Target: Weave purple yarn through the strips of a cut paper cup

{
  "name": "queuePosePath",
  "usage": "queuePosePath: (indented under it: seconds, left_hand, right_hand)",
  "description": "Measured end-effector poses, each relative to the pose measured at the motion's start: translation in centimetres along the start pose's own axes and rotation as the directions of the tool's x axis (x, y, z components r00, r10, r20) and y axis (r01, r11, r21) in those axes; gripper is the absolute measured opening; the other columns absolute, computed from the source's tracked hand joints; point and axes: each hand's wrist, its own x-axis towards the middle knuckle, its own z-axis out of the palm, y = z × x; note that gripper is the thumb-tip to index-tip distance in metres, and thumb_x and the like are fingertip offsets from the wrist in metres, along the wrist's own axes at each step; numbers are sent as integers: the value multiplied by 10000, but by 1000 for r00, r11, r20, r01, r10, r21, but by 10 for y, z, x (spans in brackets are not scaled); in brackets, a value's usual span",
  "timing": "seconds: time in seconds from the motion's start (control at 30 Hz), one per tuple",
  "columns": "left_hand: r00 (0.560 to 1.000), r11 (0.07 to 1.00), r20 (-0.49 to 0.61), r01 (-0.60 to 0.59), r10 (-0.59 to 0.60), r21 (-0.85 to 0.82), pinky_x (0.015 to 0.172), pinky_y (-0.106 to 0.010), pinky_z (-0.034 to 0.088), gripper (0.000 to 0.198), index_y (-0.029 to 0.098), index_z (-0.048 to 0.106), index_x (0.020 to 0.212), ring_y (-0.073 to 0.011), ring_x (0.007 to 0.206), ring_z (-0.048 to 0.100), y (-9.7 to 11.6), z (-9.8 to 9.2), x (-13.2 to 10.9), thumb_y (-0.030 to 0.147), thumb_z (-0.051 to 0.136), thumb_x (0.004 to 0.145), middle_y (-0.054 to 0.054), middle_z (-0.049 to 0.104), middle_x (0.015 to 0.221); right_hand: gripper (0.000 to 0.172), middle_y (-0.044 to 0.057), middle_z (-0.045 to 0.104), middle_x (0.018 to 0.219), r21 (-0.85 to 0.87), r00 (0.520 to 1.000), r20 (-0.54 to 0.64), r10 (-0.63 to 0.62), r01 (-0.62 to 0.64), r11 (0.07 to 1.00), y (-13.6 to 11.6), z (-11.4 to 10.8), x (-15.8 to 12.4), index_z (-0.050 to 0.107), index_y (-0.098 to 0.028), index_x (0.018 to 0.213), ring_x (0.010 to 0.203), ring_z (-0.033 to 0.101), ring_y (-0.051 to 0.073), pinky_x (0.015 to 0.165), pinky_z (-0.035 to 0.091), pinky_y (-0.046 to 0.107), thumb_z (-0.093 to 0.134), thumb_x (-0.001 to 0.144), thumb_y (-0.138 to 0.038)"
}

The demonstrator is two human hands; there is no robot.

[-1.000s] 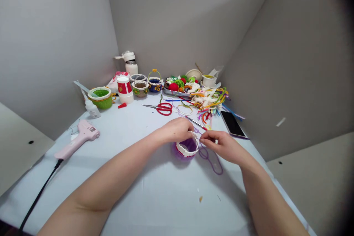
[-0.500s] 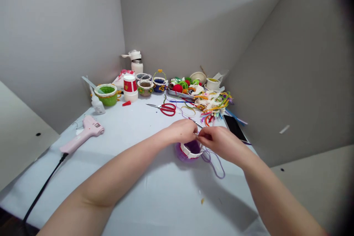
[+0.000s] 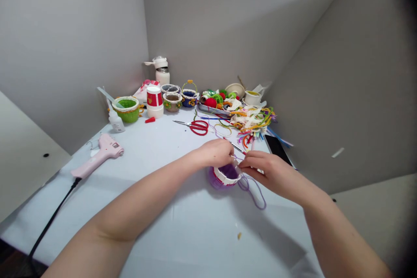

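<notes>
A small round purple cup with white upright strips around its rim stands on the table in front of me. My left hand curls over its far left rim, fingers closed, fingertips partly hidden. At the right side of the rim, my right hand has thumb and fingers pinched together, seemingly on purple yarn, whose loose loops trail onto the table below. Exactly where the yarn passes between the fingertips is hidden. A thin brush-like tool lies just beyond both hands.
Red-handled scissors lie beyond my left hand. To the left are a pink glue gun, a glue bottle and a green basket. Small finished baskets, a yarn tray, a yarn-scrap pile and a phone stand farther back.
My right hand has shifted a little to the right, widening the gap from my left hand. More of the cup's right rim shows; the left hand stays at the rim.
</notes>
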Motion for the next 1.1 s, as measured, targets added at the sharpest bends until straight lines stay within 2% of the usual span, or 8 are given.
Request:
queuePosePath:
  seconds: [0.3,0.63,0.9,1.1]
  left_hand:
    - [1000,1000,3,3,-3,-11,560,-241,350,200,170,694,743,-133,626,538,2,-1,-2,273,524,768,-39,679,727]
    - [1000,1000,-4,16,-16,4,566,-238,353,206,179,698,763,-140,668,571,5,-1,-2,279,518,777,-37,695,755]
    - [1000,999,-15,15,-15,28,572,-246,363,225,178,691,744,-145,660,571,4,3,-1,299,507,787,-38,693,747]
    - [1000,1000,-23,9,-8,24,589,-246,374,222,179,690,744,-146,676,581,4,3,-1,311,518,788,-38,700,769]
  right_hand:
    - [171,49,641,853,279,987,-121,108,-71,958,24,20,-21,637,-193,897,772,575,146,685,434,251,480,917,-258]
    - [160,33,650,828,418,962,-154,226,-144,897,40,51,-23,635,-192,872,753,573,148,692,440,259,512,898,-292]
    - [131,29,640,824,343,952,-221,213,-129,931,23,41,-27,628,-202,890,740,559,141,679,420,250,509,900,-256]
    - [139,22,636,805,245,974,-176,144,-98,965,12,32,-26,634,-209,879,746,559,138,678,403,240,496,891,-206]
